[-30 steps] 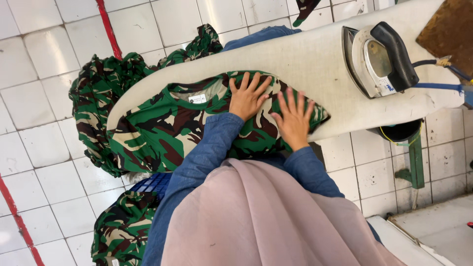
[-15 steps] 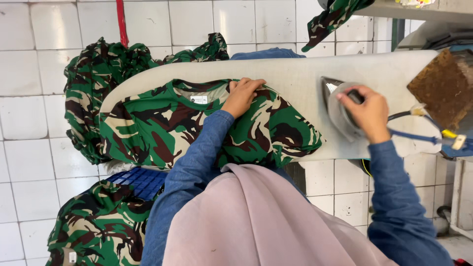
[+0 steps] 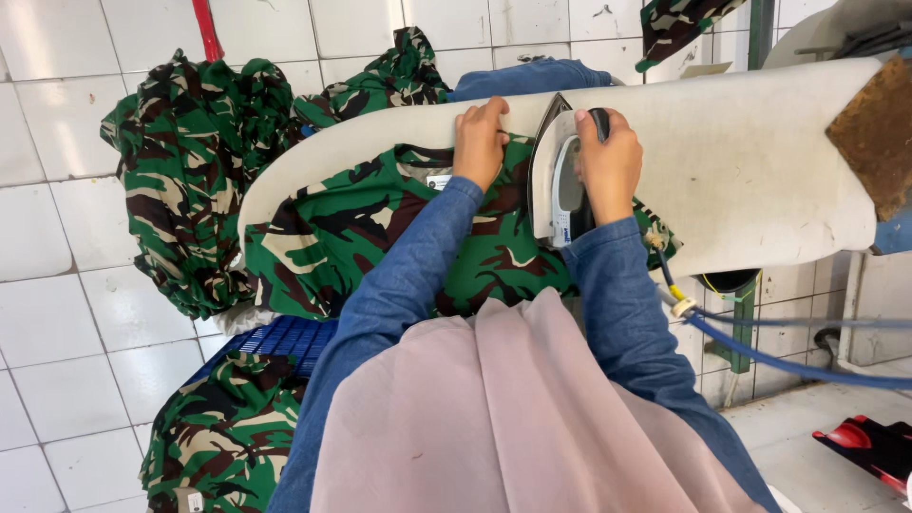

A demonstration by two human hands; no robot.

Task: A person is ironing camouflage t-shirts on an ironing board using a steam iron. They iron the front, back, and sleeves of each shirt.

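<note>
A green camouflage shirt (image 3: 380,228) lies spread on a cream ironing board (image 3: 750,161). My left hand (image 3: 480,142) presses flat on the shirt near its collar, fingers together. My right hand (image 3: 608,161) grips the black handle of a silver electric iron (image 3: 559,185), which rests on the shirt just right of my left hand. Both arms wear blue denim sleeves, and a pink cloth hangs below them and hides the shirt's lower part.
More camouflage garments hang over the board's left end (image 3: 190,161) and fill a blue plastic basket (image 3: 275,337) on the white tiled floor. A blue cable (image 3: 788,356) runs from the iron to the right. A brown pad (image 3: 879,133) sits on the board's right end.
My right hand left the shirt, took hold of the iron at the board's right side, and brought it left onto the shirt. My left hand stayed on the shirt near the collar.
</note>
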